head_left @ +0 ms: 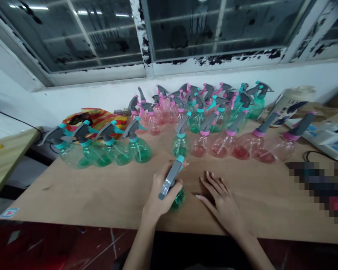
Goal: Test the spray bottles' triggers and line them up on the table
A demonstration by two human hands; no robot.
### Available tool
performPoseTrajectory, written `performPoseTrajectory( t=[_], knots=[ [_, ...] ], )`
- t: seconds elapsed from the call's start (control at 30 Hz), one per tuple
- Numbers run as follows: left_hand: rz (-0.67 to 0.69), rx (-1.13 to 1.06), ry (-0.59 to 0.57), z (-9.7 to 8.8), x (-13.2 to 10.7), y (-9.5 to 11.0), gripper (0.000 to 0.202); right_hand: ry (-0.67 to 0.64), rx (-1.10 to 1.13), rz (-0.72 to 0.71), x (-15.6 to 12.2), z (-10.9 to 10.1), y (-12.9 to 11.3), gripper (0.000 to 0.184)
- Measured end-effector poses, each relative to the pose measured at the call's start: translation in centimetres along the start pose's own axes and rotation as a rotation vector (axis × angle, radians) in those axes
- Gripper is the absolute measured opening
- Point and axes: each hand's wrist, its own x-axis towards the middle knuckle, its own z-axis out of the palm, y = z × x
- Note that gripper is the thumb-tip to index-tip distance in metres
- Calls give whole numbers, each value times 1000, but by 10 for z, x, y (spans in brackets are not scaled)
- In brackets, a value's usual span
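Brown flat tabletop point(101, 195) | white wall point(98, 95), dark glass window point(186, 30) behind | left hand point(163, 189): fingers around rounded green plastic spray bottle point(171, 180) | right hand point(221, 202): fingers spread, palm down

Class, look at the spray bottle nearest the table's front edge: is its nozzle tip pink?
No, the nozzle tip of this green spray bottle is plainly turquoise.

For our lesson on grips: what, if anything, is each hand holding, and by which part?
The left hand holds a green spray bottle around its neck, below the head; the right hand holds nothing.
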Motion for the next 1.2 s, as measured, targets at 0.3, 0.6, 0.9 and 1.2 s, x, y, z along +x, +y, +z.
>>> performPoseTrajectory(
  t=[0.3, 0.6, 0.9, 1.2],
  knots=[
    [0, -115, -21, -1, -1, -7, 19, -38, -16, 21, 0, -1, 0, 59],
    [-3, -70, -48, 0, 1, -4, 47, -29, 2, 36, 0, 0, 0, 58],
    [89, -97, -37, -2, 2, 3, 55, -9, -13, 25, -2, 1, 2, 58],
    [45, -139, -66, -2, 0, 0, 51, -6, -26, 21, -1, 2, 2, 57]
  ],
)
